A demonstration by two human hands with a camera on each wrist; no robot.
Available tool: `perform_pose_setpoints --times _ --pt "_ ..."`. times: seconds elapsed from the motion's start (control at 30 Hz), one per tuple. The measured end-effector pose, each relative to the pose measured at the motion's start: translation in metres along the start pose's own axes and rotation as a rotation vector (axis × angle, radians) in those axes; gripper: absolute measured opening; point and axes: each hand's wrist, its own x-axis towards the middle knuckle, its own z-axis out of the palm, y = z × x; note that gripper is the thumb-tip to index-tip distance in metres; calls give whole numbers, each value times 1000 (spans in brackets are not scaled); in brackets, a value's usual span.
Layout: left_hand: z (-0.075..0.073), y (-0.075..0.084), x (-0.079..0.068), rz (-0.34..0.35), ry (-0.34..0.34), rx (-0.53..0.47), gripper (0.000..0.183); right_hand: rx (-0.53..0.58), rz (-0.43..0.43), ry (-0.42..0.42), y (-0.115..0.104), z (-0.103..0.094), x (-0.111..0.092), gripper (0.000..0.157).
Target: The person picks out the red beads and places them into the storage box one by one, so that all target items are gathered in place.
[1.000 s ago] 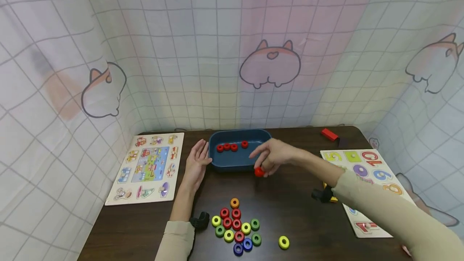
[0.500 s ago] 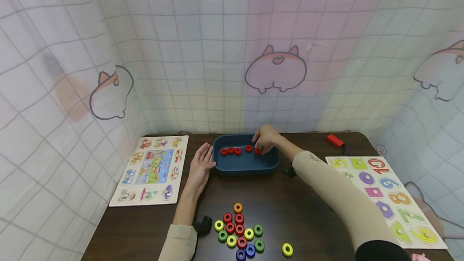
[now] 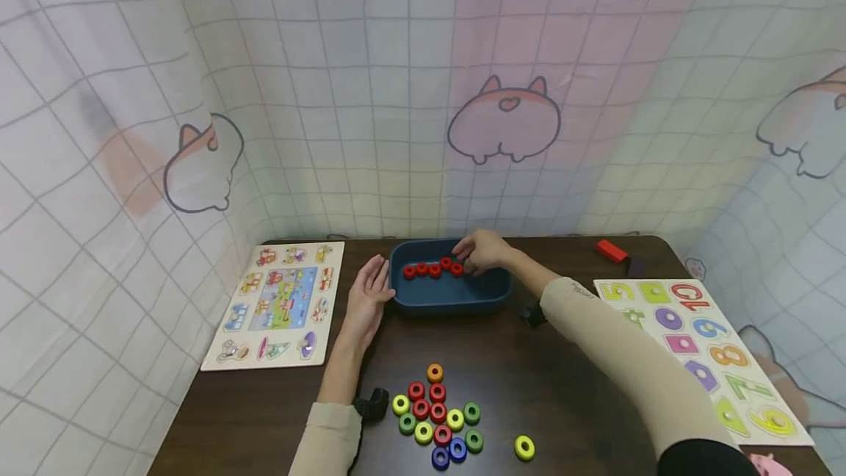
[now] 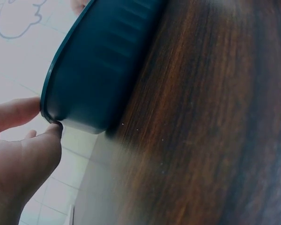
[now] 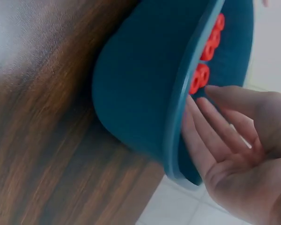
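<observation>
A dark blue tray (image 3: 456,305) stands near the table's back edge with several small red rings (image 3: 421,269) lying in it. My left hand (image 3: 366,301) rests at the tray's left end; in the left wrist view its thumb and a finger touch the rim of the tray (image 4: 96,65). The right hand (image 3: 485,251) reaches inside from the right. Its thumb tip and fingertips are at the nearest red rings (image 5: 203,75), fingers fairly straight, in the right wrist view. Whether they pinch a ring I see no sign; the rings sit on the tray's floor.
Loose rings (image 3: 438,412) in red, yellow, green, blue and orange lie in front of the tray. One yellow ring (image 3: 524,448) sits apart. A picture puzzle board (image 3: 225,344) lies left, a number puzzle board (image 3: 674,373) right. A red block (image 3: 611,250) is at the back right.
The right hand has carried a red ring from before the tray into it and let it go. Since half a second ago, the two nearest rings have shifted left. The left hand stays at the tray.
</observation>
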Motion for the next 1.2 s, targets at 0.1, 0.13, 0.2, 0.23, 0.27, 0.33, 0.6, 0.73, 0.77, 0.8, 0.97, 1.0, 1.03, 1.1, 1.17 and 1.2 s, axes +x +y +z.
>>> perform_pose_setpoints --times 0.1,0.13,0.2,0.23,0.27,0.33,0.6,0.73,0.77,0.8,0.97,1.0,1.03,1.1,1.17,1.2 --pt "0 0 0 -4 5 17 78 21 -40 -2 -5 -2 -12 44" --pt "1 1 0 -8 7 29 78 22 -61 -7 -9 -1 -17 42" --pt "1 2 0 -11 4 36 77 23 -106 -30 -18 2 -31 38" --pt "1 2 1 -10 0 39 76 27 -133 -44 -22 5 -38 36" --pt "2 3 1 -9 -2 40 76 28 -161 -60 -26 9 -45 34" --pt "2 4 1 -8 -5 38 76 -9 -223 -89 -35 18 -61 30" --pt "3 3 0 -12 4 29 73 -144 -373 -24 -51 52 -107 24" --pt "3 2 -1 -16 6 31 72 -131 -402 -38 -56 66 -120 23" --pt "2 2 -1 -15 7 30 73 -125 -399 -67 -56 69 -123 23" --pt "2 3 -1 -13 6 31 74 -119 -393 -104 -57 73 -125 23" --pt "-1 4 -1 13 -11 26 81 -93 -354 -278 -53 95 -129 22" --pt "-1 4 0 16 -15 23 82 -95 -347 -298 -52 99 -128 22" --pt "-1 4 0 17 -15 18 84 -96 -339 -314 -50 104 -128 22" --pt "-2 4 0 18 -12 9 87 -90 -319 -336 -47 112 -127 22" --pt "-1 4 0 18 -7 0 90 -83 -303 -351 -43 120 -126 21" --pt "-1 3 0 18 -3 -4 91 -70 -290 -357 -42 123 -125 20"
